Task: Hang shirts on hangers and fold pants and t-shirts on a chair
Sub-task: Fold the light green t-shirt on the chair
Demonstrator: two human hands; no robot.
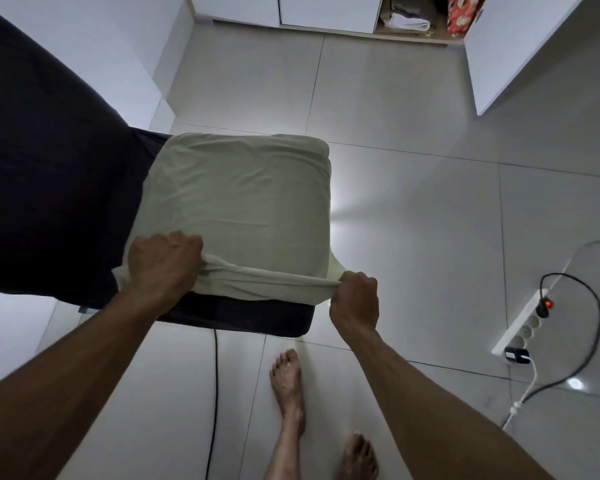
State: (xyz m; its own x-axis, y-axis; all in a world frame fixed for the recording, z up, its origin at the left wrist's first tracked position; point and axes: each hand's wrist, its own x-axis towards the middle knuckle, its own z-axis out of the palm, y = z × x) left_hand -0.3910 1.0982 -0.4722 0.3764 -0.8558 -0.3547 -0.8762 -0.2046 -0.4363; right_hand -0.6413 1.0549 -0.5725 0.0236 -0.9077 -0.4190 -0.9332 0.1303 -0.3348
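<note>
The t-shirt (239,202), pale green, lies on the chair (243,317) seat, reaching away from both hands. The left hand (163,261) is fisted over the near left corner; the right hand (355,299) pinches the near right corner, the hem bunched taut between them. The garment appears partly folded into a rough square. Judgement: a further fold is under way, not finished. No hangers or pants are in view. A folded stack sits in the cabinet (326,12), well beyond the hands.
</note>
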